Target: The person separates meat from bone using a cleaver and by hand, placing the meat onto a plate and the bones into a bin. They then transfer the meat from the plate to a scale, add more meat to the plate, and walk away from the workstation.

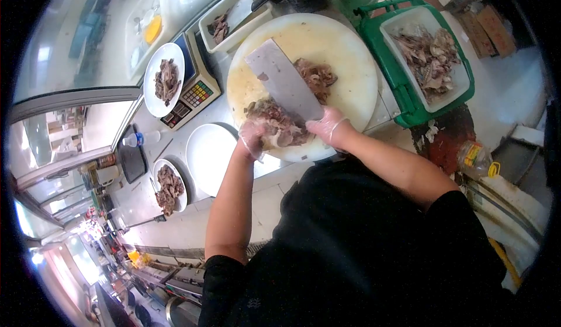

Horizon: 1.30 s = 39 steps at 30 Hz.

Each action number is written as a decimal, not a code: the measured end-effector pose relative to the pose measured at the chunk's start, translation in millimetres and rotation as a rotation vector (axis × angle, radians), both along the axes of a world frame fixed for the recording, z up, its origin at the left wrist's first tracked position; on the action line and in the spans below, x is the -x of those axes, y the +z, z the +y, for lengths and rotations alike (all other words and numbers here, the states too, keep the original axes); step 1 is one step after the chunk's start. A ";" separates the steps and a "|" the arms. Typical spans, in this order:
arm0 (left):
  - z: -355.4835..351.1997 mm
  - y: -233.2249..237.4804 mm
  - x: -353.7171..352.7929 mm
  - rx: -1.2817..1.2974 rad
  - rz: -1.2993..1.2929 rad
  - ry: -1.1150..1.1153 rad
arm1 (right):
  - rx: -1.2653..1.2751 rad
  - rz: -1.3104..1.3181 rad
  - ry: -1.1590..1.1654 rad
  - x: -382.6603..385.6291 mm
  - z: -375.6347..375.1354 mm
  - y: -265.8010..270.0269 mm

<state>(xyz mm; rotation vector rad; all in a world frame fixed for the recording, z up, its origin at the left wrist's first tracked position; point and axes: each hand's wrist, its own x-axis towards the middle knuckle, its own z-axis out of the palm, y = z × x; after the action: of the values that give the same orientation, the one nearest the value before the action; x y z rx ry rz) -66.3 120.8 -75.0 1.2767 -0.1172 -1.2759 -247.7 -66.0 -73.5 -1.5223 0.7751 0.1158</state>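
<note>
On the round chopping board (356, 58) lies a pile of chopped cooked meat (283, 129). My left hand (252, 137), in a clear plastic glove, grips the left edge of this pile, its fingertips partly hidden by the meat. A wide cleaver (280, 78) slants across the board, its handle end in my gloved right hand (328, 126), which covers the handle. The blade lies between the near pile and a second heap of meat (315, 78) farther back, overlapping part of each.
Left of the board are a white plate (204, 151), a scale (198, 96) with a plate of meat (166, 81) on it, and another plate of meat (169, 190). A white tub (210, 45) holds meat and a knife. At right, a green bin (371, 52) carries a tub of bones (429, 64).
</note>
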 end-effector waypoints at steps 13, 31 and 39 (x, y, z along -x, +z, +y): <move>-2.8 -1.6 -3.3 -0.005 0.007 -0.069 | -0.064 0.043 0.042 -8.5 -10.4 3.9; 6.6 -23.5 -11.0 0.016 -0.252 -0.190 | 0.012 0.152 0.184 -22.9 -16.0 18.3; -3.3 -5.1 -7.6 0.201 -0.633 -0.247 | 0.058 0.149 0.170 -28.3 -5.0 33.7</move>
<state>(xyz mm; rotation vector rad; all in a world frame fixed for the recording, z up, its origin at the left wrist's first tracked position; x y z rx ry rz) -58.7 117.5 -80.1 1.4789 -0.8536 -0.9881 -219.4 -71.0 -39.7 -1.6471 0.7707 0.3391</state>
